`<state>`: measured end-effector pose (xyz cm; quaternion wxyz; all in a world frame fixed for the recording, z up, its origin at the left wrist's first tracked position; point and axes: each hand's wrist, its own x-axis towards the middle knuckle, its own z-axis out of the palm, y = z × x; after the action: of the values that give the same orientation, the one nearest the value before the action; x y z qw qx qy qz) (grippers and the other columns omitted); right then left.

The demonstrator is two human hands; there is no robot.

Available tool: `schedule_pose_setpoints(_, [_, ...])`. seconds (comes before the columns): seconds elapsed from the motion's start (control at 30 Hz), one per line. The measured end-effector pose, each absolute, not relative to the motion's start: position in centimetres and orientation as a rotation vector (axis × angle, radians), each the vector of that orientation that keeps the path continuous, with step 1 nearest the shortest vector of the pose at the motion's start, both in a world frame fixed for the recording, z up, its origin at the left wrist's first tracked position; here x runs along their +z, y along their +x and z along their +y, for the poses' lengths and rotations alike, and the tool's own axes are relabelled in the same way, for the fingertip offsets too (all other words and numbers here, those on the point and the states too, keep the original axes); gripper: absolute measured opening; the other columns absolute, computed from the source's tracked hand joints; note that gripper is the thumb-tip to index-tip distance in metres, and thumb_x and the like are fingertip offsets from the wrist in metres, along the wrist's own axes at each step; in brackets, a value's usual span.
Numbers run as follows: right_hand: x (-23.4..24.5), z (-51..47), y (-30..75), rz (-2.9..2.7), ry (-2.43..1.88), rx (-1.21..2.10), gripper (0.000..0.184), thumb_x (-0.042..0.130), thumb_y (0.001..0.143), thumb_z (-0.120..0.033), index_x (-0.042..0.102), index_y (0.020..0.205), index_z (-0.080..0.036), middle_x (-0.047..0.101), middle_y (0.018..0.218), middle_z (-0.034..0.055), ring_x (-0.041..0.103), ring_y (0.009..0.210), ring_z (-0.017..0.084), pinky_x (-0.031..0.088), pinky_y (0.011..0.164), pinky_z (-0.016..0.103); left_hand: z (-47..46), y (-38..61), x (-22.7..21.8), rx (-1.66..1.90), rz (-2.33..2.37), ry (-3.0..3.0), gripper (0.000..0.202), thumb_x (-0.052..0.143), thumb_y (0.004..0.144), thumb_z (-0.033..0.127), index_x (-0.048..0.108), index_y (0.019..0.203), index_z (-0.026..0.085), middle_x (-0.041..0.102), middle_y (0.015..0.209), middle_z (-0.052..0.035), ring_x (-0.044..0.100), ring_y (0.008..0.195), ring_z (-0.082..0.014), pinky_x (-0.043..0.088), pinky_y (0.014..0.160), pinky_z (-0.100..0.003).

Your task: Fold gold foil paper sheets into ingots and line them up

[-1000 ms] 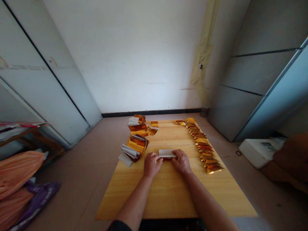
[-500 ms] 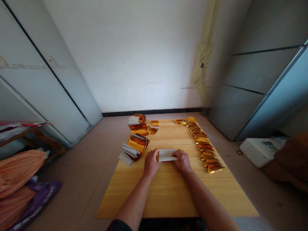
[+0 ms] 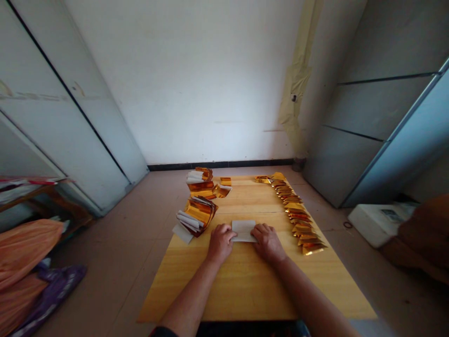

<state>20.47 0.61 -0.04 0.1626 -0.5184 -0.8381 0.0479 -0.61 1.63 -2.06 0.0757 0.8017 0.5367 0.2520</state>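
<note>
A sheet of paper (image 3: 243, 230), pale grey side up, lies on the wooden table (image 3: 245, 281) between my hands. My left hand (image 3: 220, 242) grips its left edge, thumb on top and fingers curled. At the right edge my right hand (image 3: 268, 241) pinches the paper the same way. Left of them sits a curved stack of gold foil paper sheets (image 3: 199, 213) with grey backs. A row of folded gold paper pieces (image 3: 298, 213) runs down the table's right side.
More foil sheets (image 3: 199, 182) and a loose gold piece (image 3: 221, 190) lie at the back left. Grey cabinets (image 3: 70, 93) stand to the left, a fridge-like grey unit (image 3: 379, 107) to the right. A white foam box (image 3: 372, 224) and orange bags (image 3: 28, 252) rest on the floor.
The paper was raised with a fold showing; now it lies flatter on the table. Both hands have come down slightly towards me and press at its sides.
</note>
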Motion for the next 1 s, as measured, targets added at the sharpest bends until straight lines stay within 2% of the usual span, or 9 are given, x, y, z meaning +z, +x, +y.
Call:
schedule_pose_setpoints(0.13, [0.3, -0.1, 20.8, -2.404, -1.429, 0.125, 0.019, 0.057, 0.083, -0.031, 0.063, 0.098, -0.022, 0.059, 0.103, 0.0057, 0.047, 0.098, 0.021, 0.032, 0.085, 0.032, 1.2, -1.2, -2.2, 0.711, 1.544, 2.505, 0.045, 0.050, 0.071, -0.001, 0.070, 0.100, 0.028, 0.061, 0.108, -0.0040, 0.051, 0.101, -0.0209, 0.041, 0.086, -0.036])
schedule_pose_setpoints(0.23, [0.3, -0.5, 20.8, -2.400, -1.406, 0.131, 0.031, 0.054, 0.085, -0.048, 0.064, 0.099, -0.022, 0.060, 0.104, 0.0071, 0.048, 0.098, 0.022, 0.033, 0.086, 0.034, 1.1, -1.4, -2.0, 0.665, 1.527, 2.519, 0.046, 0.049, 0.073, 0.001, 0.069, 0.104, 0.028, 0.061, 0.113, -0.0035, 0.052, 0.102, -0.0211, 0.041, 0.087, -0.037])
schedule_pose_setpoints(0.3, [0.2, -0.5, 20.9, -2.380, -1.405, 0.125, 0.034, 0.048, 0.089, -0.051, 0.065, 0.099, -0.023, 0.060, 0.103, 0.0074, 0.049, 0.097, 0.022, 0.034, 0.085, 0.034, 1.0, -1.3, -1.7, 0.661, 1.532, 2.503, 0.044, 0.049, 0.074, 0.002, 0.069, 0.103, 0.028, 0.061, 0.113, -0.0030, 0.052, 0.102, -0.0206, 0.041, 0.088, -0.037])
schedule_pose_setpoints(0.37, [0.0, -0.5, 20.9, -2.365, -1.407, 0.113, 0.034, 0.044, 0.091, -0.049, 0.065, 0.100, -0.023, 0.061, 0.104, 0.0075, 0.049, 0.097, 0.022, 0.034, 0.085, 0.034, 0.9, -1.0, -1.4, 0.681, 1.556, 2.485, 0.035, 0.052, 0.077, 0.007, 0.070, 0.100, 0.026, 0.062, 0.111, -0.0033, 0.052, 0.103, -0.0206, 0.040, 0.089, -0.036])
schedule_pose_setpoints(0.53, [-0.1, -0.4, 20.9, -2.355, -1.410, 0.096, 0.026, 0.050, 0.089, -0.041, 0.065, 0.101, -0.023, 0.061, 0.106, 0.0066, 0.050, 0.098, 0.021, 0.034, 0.086, 0.033, 0.6, 0.5, -0.5, 0.693, 1.700, 2.459, 0.011, 0.063, 0.079, 0.029, 0.071, 0.084, 0.023, 0.063, 0.098, -0.0042, 0.053, 0.097, -0.0207, 0.040, 0.084, -0.036])
schedule_pose_setpoints(0.7, [-0.1, -0.5, 20.6, -2.338, -1.447, 0.071, 0.019, 0.048, 0.091, -0.026, 0.065, 0.097, -0.024, 0.063, 0.101, 0.0043, 0.050, 0.095, 0.019, 0.034, 0.085, 0.031, 0.4, 1.3, -0.2, 0.677, 1.826, 2.485, 0.007, 0.068, 0.075, 0.028, 0.066, 0.077, 0.022, 0.061, 0.097, -0.0041, 0.051, 0.096, -0.0212, 0.036, 0.080, -0.036])
schedule_pose_setpoints(0.93, [0.0, 0.4, 20.5, -2.329, -1.541, 0.107, 0.021, 0.045, 0.091, -0.023, 0.067, 0.090, -0.023, 0.064, 0.098, 0.0053, 0.051, 0.093, 0.018, 0.035, 0.081, 0.029, 0.6, 1.8, -0.5, 0.546, 1.816, 2.580, 0.006, 0.062, 0.079, 0.024, 0.064, 0.076, 0.019, 0.060, 0.087, -0.0054, 0.052, 0.092, -0.0216, 0.036, 0.078, -0.036])
schedule_pose_setpoints(1.0, [0.3, 1.4, 20.4, -2.280, -1.617, 0.165, 0.021, 0.046, 0.089, -0.022, 0.065, 0.097, -0.022, 0.063, 0.103, 0.0067, 0.051, 0.096, 0.019, 0.036, 0.080, 0.029, 0.7, 2.0, -0.6, 0.527, 1.820, 2.580, 0.005, 0.061, 0.079, 0.022, 0.063, 0.077, 0.018, 0.060, 0.087, -0.0061, 0.052, 0.091, -0.0215, 0.036, 0.077, -0.035])
